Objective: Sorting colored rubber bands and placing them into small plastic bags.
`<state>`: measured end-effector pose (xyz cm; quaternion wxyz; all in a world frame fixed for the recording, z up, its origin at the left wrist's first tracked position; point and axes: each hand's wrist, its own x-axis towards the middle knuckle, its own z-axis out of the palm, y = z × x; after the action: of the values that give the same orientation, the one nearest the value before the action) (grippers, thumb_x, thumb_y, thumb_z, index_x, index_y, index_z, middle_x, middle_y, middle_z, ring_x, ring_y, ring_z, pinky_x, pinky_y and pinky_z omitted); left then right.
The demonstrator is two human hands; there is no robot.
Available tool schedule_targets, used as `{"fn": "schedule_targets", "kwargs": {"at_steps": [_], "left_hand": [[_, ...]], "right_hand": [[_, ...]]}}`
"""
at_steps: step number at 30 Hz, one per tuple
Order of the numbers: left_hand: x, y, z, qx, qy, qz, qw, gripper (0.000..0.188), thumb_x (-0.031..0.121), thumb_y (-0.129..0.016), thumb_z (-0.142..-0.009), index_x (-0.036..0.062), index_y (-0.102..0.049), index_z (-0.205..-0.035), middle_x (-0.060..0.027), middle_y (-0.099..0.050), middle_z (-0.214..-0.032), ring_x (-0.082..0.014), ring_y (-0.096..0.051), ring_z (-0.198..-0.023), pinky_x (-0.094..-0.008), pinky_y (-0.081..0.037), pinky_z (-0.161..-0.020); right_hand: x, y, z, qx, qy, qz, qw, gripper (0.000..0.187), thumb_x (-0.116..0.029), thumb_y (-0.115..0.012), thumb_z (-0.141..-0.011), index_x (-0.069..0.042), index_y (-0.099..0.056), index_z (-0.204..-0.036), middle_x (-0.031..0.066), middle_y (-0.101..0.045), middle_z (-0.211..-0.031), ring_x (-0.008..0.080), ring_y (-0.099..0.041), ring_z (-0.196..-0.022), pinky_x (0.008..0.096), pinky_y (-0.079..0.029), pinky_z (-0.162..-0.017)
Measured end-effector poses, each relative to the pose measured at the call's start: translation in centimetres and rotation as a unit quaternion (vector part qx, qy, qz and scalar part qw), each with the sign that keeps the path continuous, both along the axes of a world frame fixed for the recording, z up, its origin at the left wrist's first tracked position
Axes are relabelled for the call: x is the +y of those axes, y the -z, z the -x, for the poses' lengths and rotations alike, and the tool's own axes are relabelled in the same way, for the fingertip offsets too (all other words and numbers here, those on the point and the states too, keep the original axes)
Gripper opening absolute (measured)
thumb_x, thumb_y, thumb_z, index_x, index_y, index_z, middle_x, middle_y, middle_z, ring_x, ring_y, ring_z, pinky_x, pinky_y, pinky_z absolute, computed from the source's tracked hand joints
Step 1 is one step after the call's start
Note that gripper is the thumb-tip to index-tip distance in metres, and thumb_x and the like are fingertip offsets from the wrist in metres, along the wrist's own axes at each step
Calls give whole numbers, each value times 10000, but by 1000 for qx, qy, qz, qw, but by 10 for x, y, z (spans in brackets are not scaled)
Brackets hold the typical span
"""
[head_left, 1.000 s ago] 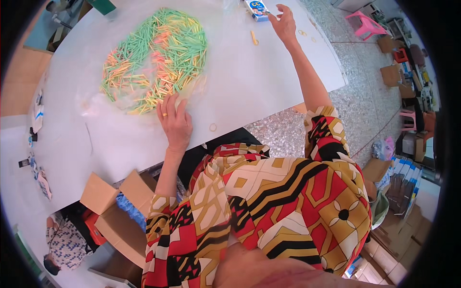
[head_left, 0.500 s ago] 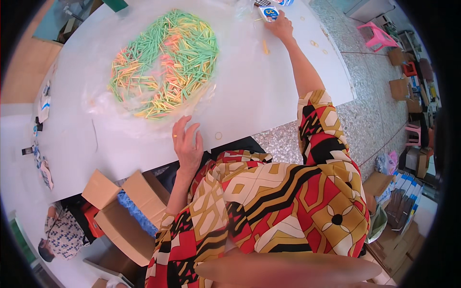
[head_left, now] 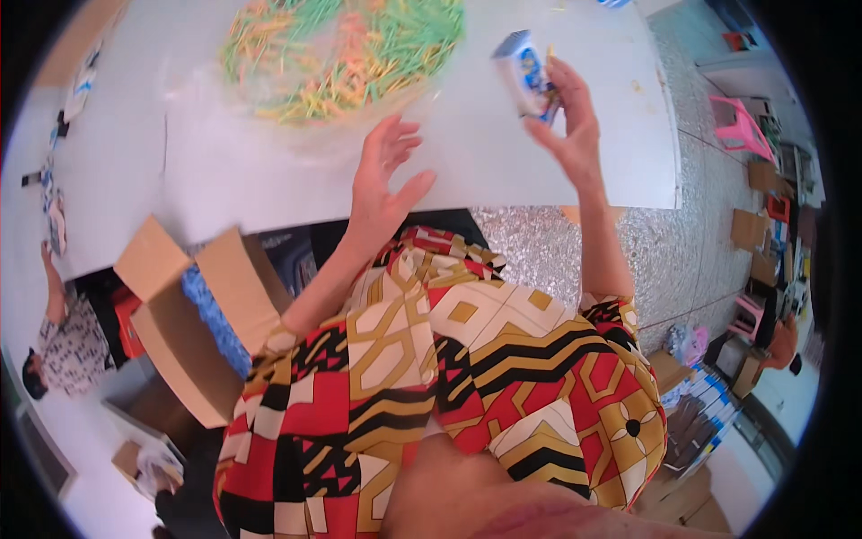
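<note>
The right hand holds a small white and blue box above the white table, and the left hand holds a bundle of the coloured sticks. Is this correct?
Not quite. In the head view the left hand is open and holds nothing; it lies near the table edge, just below the pile of coloured sticks. The right hand does hold the small white and blue box.

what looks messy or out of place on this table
The green, orange and yellow sticks lie in a loose tangled heap on clear plastic, not bundled. A few stray bits sit apart near the table's right edge. The right hand holds a small blue-and-white box; nothing looks damaged.
</note>
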<state>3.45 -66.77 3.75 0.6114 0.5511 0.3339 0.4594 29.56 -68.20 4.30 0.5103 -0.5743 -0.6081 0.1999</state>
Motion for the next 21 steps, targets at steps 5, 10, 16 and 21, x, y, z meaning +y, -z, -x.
{"fn": "schedule_targets", "kwargs": {"at_steps": [5, 10, 16, 21], "left_hand": [[13, 7, 4, -99, -72, 221, 968, 475, 136, -645, -819, 26, -441, -1234, -65, -555, -1055, -117, -553, -961, -259, -466, -789], [17, 14, 30, -159, -212, 229, 937, 190, 178, -635, -849, 48, -570, -972, -7, -609, -816, -80, -599, -724, -227, -507, -640], [20, 26, 55, -237, -177, 294, 909, 190, 221, -603, -871, 56, -563, -955, -39, -641, -872, -125, -634, -788, -271, -531, -694], [21, 31, 59, -329, -107, 363, 865, 255, 299, -588, -879, 63, -556, -971, -40, -646, -864, -140, -649, -766, -290, -552, -678]], "right_hand": [[-3, 3, 98, -189, -101, -65, 975, 688, -86, -764, -607, -71, -479, -1233, 108, -507, -1224, 287, -487, -1116, 356, -409, -941], [5, 13, 140, -102, -169, -20, 980, 650, -83, -733, -661, -49, -458, -1249, 113, -506, -1227, 267, -493, -1108, 351, -418, -928], [18, 15, 145, 298, -283, 210, 887, 362, -84, -487, -899, 10, -451, -1246, 100, -548, -1174, 150, -514, -1065, 271, -416, -905], [21, 18, 151, 448, -278, 258, 810, 320, -86, -471, -910, 6, -488, -1216, 88, -573, -1137, 117, -547, -1002, 229, -435, -846]]}}
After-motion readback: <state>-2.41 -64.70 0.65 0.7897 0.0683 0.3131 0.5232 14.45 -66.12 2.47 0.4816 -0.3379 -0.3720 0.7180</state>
